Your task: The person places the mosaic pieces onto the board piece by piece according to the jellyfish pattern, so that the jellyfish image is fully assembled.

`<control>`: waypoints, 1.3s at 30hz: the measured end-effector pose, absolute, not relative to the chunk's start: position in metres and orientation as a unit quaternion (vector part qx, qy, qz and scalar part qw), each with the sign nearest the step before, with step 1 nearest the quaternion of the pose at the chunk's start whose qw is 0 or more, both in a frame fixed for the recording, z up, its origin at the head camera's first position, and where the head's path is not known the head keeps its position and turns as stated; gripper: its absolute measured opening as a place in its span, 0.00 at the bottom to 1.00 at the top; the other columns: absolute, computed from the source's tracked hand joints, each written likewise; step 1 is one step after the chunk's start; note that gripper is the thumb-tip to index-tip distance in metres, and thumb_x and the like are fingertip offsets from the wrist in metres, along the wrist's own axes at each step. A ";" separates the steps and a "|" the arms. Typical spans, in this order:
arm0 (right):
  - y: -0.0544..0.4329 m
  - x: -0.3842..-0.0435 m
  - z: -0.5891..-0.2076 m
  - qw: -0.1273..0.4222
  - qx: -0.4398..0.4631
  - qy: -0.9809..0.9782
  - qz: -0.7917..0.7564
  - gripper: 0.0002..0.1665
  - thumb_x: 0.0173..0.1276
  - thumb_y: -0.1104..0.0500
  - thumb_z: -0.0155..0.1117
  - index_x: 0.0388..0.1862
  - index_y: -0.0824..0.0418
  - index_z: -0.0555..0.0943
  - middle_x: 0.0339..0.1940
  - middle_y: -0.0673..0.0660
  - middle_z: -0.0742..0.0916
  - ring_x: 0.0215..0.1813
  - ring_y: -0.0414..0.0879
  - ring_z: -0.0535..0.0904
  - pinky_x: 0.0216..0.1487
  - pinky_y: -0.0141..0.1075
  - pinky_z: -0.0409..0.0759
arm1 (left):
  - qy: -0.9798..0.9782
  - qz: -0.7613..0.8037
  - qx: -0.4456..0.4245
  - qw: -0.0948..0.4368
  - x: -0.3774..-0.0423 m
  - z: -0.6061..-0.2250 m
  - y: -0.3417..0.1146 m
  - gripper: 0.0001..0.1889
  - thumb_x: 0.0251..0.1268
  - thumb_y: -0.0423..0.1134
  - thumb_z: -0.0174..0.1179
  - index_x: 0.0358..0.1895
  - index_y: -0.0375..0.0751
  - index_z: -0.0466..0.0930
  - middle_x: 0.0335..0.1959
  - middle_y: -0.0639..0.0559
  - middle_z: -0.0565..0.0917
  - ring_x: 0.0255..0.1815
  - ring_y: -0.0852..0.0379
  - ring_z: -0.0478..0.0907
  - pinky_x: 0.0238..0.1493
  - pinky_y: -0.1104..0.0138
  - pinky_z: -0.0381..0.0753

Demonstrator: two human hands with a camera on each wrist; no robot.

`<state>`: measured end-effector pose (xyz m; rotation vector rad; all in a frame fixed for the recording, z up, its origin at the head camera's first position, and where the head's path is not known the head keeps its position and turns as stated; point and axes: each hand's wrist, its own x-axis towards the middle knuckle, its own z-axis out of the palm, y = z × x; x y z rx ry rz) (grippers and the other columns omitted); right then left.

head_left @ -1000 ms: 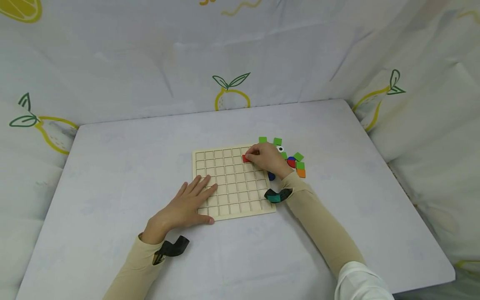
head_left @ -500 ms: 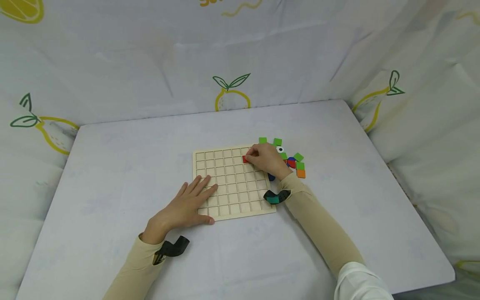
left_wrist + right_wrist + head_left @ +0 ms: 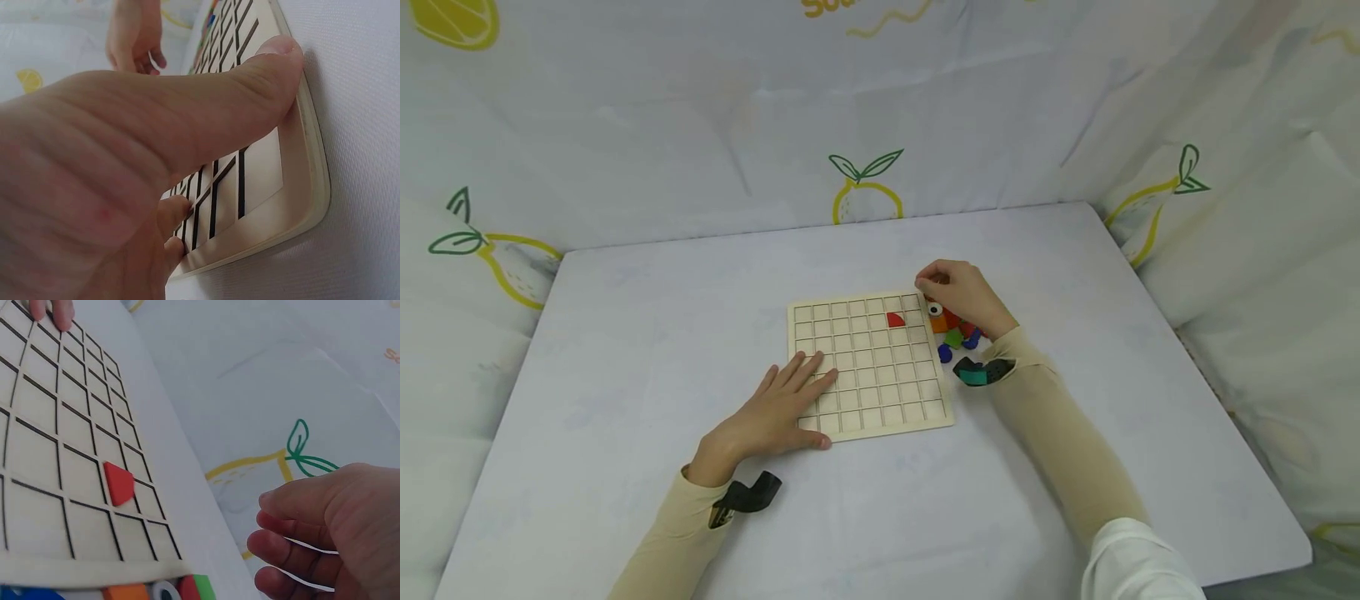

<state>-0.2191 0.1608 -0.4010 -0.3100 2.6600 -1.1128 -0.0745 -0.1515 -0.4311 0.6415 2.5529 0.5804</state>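
A white table (image 3: 647, 350) stands before fruit-printed cloth (image 3: 662, 125). On it, the left hand (image 3: 767, 417) lies flat, fingers spread, across a gridded board (image 3: 883, 392) bearing a red piece (image 3: 895, 320). The right hand (image 3: 964, 293), loosely curled and empty, hovers by coloured pieces (image 3: 953, 338).

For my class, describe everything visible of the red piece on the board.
The red piece is plain, a quarter-circle with two straight sides; in the head view its curve faces upper right. It looks like painted wood or plastic; I cannot tell which. It lies on the pale gridded board, at the second square from the top and right. Nothing else touches it.
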 end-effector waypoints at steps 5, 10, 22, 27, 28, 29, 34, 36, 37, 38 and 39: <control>0.184 -0.228 -0.389 0.100 -0.094 0.923 -0.359 0.20 0.79 0.50 0.57 0.59 0.61 0.82 0.52 0.62 0.87 0.49 0.55 0.79 0.53 0.47 0.81 | 0.923 0.211 0.233 0.222 -0.076 -0.431 -0.151 0.52 0.59 0.55 0.71 0.82 0.49 0.51 0.86 0.45 0.41 0.86 0.39 0.33 0.81 0.37 0.36; 0.198 -0.240 -0.389 0.106 -0.089 0.936 -0.323 0.22 0.79 0.52 0.55 0.62 0.64 0.80 0.55 0.64 0.85 0.54 0.58 0.78 0.59 0.52 0.80 | 0.923 0.211 0.232 0.223 -0.076 -0.432 -0.152 0.52 0.59 0.55 0.71 0.83 0.49 0.51 0.86 0.45 0.40 0.86 0.39 0.32 0.81 0.37 0.36; 0.205 -0.255 -0.415 0.185 -0.039 0.955 -0.228 0.27 0.79 0.53 0.53 0.71 0.63 0.74 0.66 0.67 0.77 0.61 0.61 0.75 0.67 0.57 0.76 | 0.922 0.216 0.233 0.223 -0.077 -0.433 -0.153 0.52 0.59 0.55 0.71 0.83 0.49 0.50 0.86 0.44 0.40 0.86 0.39 0.32 0.81 0.36 0.35; 0.205 -0.252 -0.419 0.161 -0.062 0.962 -0.212 0.25 0.78 0.54 0.56 0.67 0.65 0.78 0.63 0.66 0.78 0.56 0.59 0.76 0.63 0.55 0.79 | 0.921 0.220 0.236 0.221 -0.077 -0.431 -0.154 0.52 0.60 0.54 0.71 0.82 0.47 0.51 0.85 0.42 0.41 0.86 0.37 0.33 0.80 0.35 0.36; 0.205 -0.252 -0.419 0.156 -0.066 0.963 -0.211 0.24 0.77 0.54 0.56 0.66 0.65 0.78 0.63 0.67 0.78 0.56 0.59 0.76 0.62 0.55 0.79 | 0.920 0.221 0.237 0.220 -0.076 -0.430 -0.154 0.51 0.60 0.54 0.71 0.82 0.47 0.51 0.85 0.42 0.41 0.86 0.37 0.33 0.80 0.35 0.36; 0.205 -0.251 -0.420 0.152 -0.069 0.963 -0.212 0.23 0.77 0.55 0.57 0.65 0.65 0.79 0.63 0.67 0.78 0.55 0.59 0.76 0.62 0.55 0.79 | 0.920 0.222 0.238 0.219 -0.076 -0.430 -0.154 0.51 0.60 0.54 0.71 0.82 0.46 0.51 0.85 0.41 0.42 0.85 0.36 0.34 0.80 0.35 0.36; 0.207 -0.249 -0.421 0.149 -0.053 0.959 -0.233 0.23 0.76 0.55 0.59 0.64 0.64 0.77 0.60 0.66 0.79 0.57 0.60 0.76 0.61 0.55 0.79 | 0.918 0.227 0.236 0.222 -0.075 -0.430 -0.155 0.51 0.60 0.54 0.71 0.82 0.46 0.51 0.85 0.42 0.42 0.86 0.36 0.34 0.80 0.35 0.36; 0.209 -0.250 -0.422 0.158 -0.040 0.954 -0.251 0.22 0.76 0.54 0.59 0.63 0.64 0.76 0.60 0.65 0.80 0.57 0.60 0.77 0.62 0.55 0.79 | 0.918 0.229 0.237 0.223 -0.075 -0.431 -0.155 0.51 0.60 0.54 0.71 0.82 0.46 0.51 0.85 0.42 0.41 0.86 0.37 0.33 0.80 0.35 0.35; 0.211 -0.250 -0.422 0.165 -0.033 0.951 -0.258 0.22 0.76 0.52 0.59 0.63 0.63 0.75 0.60 0.65 0.80 0.57 0.59 0.77 0.62 0.55 0.79 | 0.918 0.228 0.237 0.223 -0.075 -0.431 -0.155 0.51 0.60 0.54 0.71 0.82 0.47 0.51 0.85 0.42 0.41 0.86 0.37 0.33 0.80 0.35 0.35; 0.213 -0.251 -0.422 0.170 -0.028 0.948 -0.268 0.22 0.76 0.51 0.59 0.62 0.62 0.75 0.60 0.65 0.80 0.57 0.59 0.77 0.62 0.55 0.78 | 0.917 0.229 0.236 0.224 -0.075 -0.432 -0.154 0.51 0.60 0.54 0.71 0.82 0.47 0.51 0.85 0.42 0.41 0.86 0.37 0.33 0.80 0.35 0.35; 0.215 -0.252 -0.422 0.175 -0.024 0.945 -0.276 0.22 0.75 0.50 0.58 0.61 0.62 0.75 0.59 0.64 0.80 0.57 0.59 0.76 0.63 0.55 0.78 | 0.917 0.229 0.237 0.223 -0.075 -0.432 -0.154 0.51 0.60 0.54 0.71 0.82 0.47 0.51 0.85 0.42 0.41 0.86 0.37 0.33 0.80 0.35 0.35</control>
